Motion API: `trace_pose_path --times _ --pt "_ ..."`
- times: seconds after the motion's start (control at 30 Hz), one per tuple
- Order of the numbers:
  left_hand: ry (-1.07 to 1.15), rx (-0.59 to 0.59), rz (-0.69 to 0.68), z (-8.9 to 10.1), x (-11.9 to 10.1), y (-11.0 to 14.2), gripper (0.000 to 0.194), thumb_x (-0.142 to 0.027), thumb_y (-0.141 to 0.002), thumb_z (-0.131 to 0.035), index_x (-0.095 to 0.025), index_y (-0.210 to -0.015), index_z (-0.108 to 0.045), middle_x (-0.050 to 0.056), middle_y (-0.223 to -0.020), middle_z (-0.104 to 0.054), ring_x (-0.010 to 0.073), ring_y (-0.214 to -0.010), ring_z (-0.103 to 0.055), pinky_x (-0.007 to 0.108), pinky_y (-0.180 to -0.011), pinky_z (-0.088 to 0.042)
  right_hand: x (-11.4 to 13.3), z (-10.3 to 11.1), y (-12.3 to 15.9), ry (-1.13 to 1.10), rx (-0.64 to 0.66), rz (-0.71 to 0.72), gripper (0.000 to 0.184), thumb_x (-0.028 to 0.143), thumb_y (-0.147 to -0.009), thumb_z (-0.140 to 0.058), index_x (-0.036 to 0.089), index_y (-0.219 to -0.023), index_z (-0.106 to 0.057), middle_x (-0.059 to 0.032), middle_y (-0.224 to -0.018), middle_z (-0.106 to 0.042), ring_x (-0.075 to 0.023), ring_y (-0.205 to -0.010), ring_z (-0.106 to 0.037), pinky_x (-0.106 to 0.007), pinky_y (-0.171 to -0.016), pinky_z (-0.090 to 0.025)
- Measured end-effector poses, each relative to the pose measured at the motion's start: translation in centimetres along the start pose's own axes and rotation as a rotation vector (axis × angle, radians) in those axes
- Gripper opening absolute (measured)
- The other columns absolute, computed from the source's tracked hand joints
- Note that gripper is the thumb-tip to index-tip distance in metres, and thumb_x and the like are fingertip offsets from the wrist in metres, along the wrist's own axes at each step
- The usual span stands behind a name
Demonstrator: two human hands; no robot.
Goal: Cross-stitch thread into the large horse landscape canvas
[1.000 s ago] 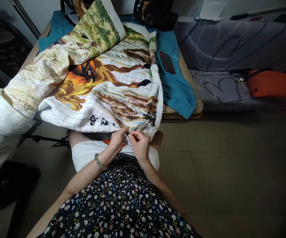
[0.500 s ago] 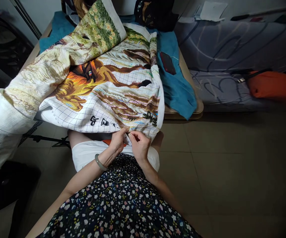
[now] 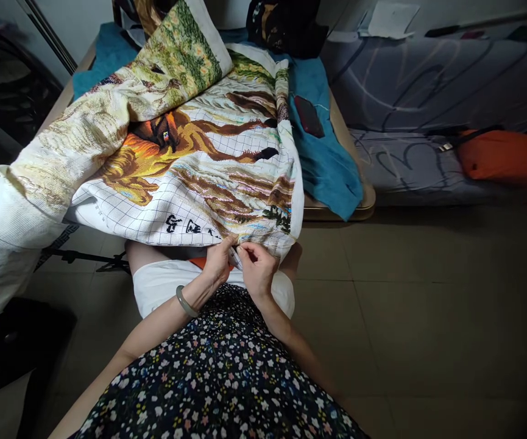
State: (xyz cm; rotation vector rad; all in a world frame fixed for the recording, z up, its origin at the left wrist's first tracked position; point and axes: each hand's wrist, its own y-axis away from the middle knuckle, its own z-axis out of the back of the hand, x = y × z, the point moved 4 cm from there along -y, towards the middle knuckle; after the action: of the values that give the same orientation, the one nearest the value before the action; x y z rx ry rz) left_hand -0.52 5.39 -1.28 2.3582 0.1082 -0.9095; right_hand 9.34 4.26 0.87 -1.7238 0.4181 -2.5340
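Observation:
A large cross-stitch cloth (image 3: 226,164) spreads from the table down to my lap, with a horse, ground and dark characters stitched over a printed grid. Its left part is rolled and folded back. My left hand (image 3: 218,261), with a grey-green bangle at the wrist, grips the cloth's near edge, thumb on top and fingers hidden underneath. Close beside it, my right hand (image 3: 259,268) is closed in a pinch against the same edge. Whatever lies between those fingertips is too small to make out.
A teal cloth (image 3: 322,164) covers the table, and a dark phone (image 3: 309,116) lies on it. Behind is a black bag (image 3: 286,27). To the right stand a grey patterned sofa (image 3: 400,91) and an orange bag (image 3: 505,155). A black tripod leg (image 3: 80,255) is at left.
Almost nothing differs. Both hands stay at the same spot on the cloth's near edge, with only a tiny shift.

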Motion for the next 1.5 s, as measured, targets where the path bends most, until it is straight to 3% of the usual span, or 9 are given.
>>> trace_pose_path --times 0.27,0.5,0.9,1.3,1.5 --pt "0.018 0.012 -0.001 0.0 0.0 0.1 0.023 -0.021 -0.048 -0.079 -0.014 -0.063 -0.063 0.002 -0.07 -0.065 0.0115 -0.067 -0.057 0.027 -0.073 -0.045 0.1 0.0 -0.2 -0.06 0.016 -0.08 0.014 0.026 -0.078 -0.059 0.015 -0.076 -0.068 -0.0031 -0.069 -0.067 -0.0141 -0.061 -0.059 -0.027 -0.062 -0.048" --pt "-0.026 0.011 0.007 0.0 0.1 0.3 0.026 -0.026 -0.049 -0.081 -0.012 -0.063 -0.064 0.0 -0.063 -0.061 0.0093 -0.059 -0.053 0.025 -0.064 -0.042 -0.3 -0.2 -0.5 -0.221 0.098 -0.277 0.015 0.029 -0.074 -0.062 0.014 -0.075 -0.066 0.0003 -0.056 -0.061 -0.0117 -0.049 -0.053 -0.023 -0.048 -0.044" --pt "0.053 0.037 0.046 0.1 0.3 0.1 0.029 -0.024 -0.047 -0.083 -0.012 -0.068 -0.066 0.001 -0.068 -0.065 0.0105 -0.065 -0.057 0.025 -0.071 -0.045 0.2 0.0 0.1 -0.151 0.057 -0.156 0.015 0.028 -0.077 -0.06 0.015 -0.08 -0.067 -0.0031 -0.072 -0.067 -0.014 -0.063 -0.06 -0.026 -0.061 -0.05" --pt "-0.046 0.003 0.038 0.3 -0.1 -0.3 0.024 -0.02 -0.048 -0.081 -0.013 -0.061 -0.063 0.0 -0.059 -0.06 0.0091 -0.055 -0.054 0.024 -0.06 -0.042 -0.8 -0.7 0.5 -0.216 -0.003 -0.245 0.02 0.033 -0.077 -0.06 0.014 -0.083 -0.063 -0.0037 -0.073 -0.065 -0.0135 -0.063 -0.058 -0.026 -0.061 -0.049" --pt "-0.066 -0.037 0.024 0.4 -0.1 -0.3 0.022 -0.02 -0.048 -0.079 -0.013 -0.063 -0.065 0.001 -0.062 -0.062 0.0103 -0.058 -0.054 0.025 -0.062 -0.043 -0.8 -0.9 1.0 -0.205 -0.043 -0.187 0.019 0.032 -0.079 -0.06 0.014 -0.085 -0.063 -0.0031 -0.073 -0.064 -0.013 -0.064 -0.058 -0.025 -0.062 -0.049"
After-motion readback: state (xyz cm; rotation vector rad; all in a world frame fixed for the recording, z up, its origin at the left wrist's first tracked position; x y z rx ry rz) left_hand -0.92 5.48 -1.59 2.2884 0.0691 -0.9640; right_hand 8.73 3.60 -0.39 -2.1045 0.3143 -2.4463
